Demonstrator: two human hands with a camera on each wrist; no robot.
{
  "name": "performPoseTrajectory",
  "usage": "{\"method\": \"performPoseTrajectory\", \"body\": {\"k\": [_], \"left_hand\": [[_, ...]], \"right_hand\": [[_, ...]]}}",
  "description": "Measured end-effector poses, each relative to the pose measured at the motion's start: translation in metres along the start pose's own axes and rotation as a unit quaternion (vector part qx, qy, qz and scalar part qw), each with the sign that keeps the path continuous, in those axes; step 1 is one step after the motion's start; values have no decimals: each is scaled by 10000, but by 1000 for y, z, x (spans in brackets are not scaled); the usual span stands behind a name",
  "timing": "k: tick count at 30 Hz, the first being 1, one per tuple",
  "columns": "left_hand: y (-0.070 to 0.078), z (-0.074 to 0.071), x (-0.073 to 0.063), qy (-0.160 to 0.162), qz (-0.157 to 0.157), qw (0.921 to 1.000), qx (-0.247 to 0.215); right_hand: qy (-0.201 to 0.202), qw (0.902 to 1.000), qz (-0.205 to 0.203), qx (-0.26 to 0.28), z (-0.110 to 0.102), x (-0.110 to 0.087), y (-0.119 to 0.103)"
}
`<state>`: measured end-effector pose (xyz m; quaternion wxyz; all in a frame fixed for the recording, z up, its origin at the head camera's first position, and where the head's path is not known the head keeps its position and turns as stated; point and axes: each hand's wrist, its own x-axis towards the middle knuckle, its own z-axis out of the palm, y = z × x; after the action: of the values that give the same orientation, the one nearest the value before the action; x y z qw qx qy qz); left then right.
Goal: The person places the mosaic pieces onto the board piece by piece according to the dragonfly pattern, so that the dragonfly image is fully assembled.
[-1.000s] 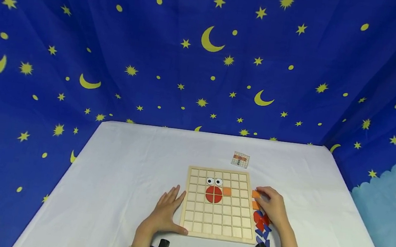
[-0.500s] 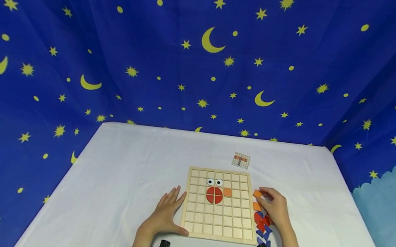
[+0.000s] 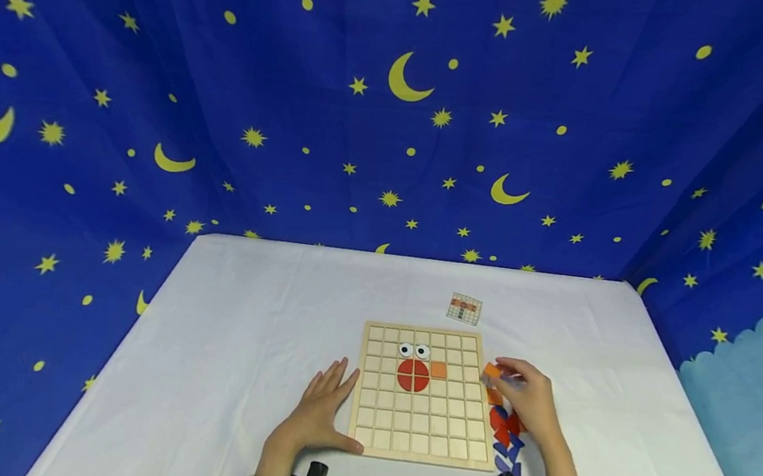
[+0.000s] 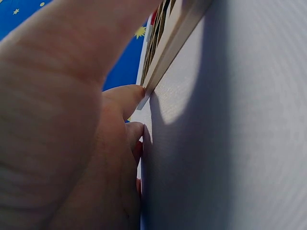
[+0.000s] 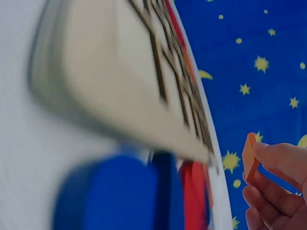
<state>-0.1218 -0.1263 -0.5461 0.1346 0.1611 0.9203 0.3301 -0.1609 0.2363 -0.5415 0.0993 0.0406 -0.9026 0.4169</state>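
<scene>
A wooden grid board (image 3: 401,419) lies on the white table. On it sit two round eye tiles (image 3: 414,351), a red circle (image 3: 413,376) made of quarter pieces, and one orange square tile (image 3: 438,369). My left hand (image 3: 313,416) is spread along the board's left side, thumb at its near left corner; in the left wrist view a fingertip meets the board's edge (image 4: 169,52). Just right of the board, my right hand (image 3: 535,403) pinches another orange square tile (image 3: 492,371) between thumb and fingers. The right wrist view shows that tile (image 5: 249,155) tilted up on edge.
Along the board's right edge lie an orange tile (image 3: 494,397), red pieces (image 3: 505,431) and several blue pieces (image 3: 514,453). A small pattern card (image 3: 464,308) lies beyond the board. A starry blue curtain (image 3: 339,120) surrounds the table (image 3: 248,317).
My right hand has picked the orange tile up from the table; it is now tilted in the fingers and slightly nearer the board. My left hand has stayed in place.
</scene>
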Motion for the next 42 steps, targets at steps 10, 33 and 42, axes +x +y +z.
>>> {"method": "performPoseTrajectory", "body": {"k": [10,33,42], "left_hand": [[1,-1,-1,8,13,10000,-76],[-2,0,0,11,28,10000,-40],[0,-1,0,-16,-4,10000,-12]], "right_hand": [[-304,9943,-933,428,21,-5,-23],[-916,9911,-969,27,56,-9,-37],[-842,9903,-1106,-28,57,-9,-36]]}}
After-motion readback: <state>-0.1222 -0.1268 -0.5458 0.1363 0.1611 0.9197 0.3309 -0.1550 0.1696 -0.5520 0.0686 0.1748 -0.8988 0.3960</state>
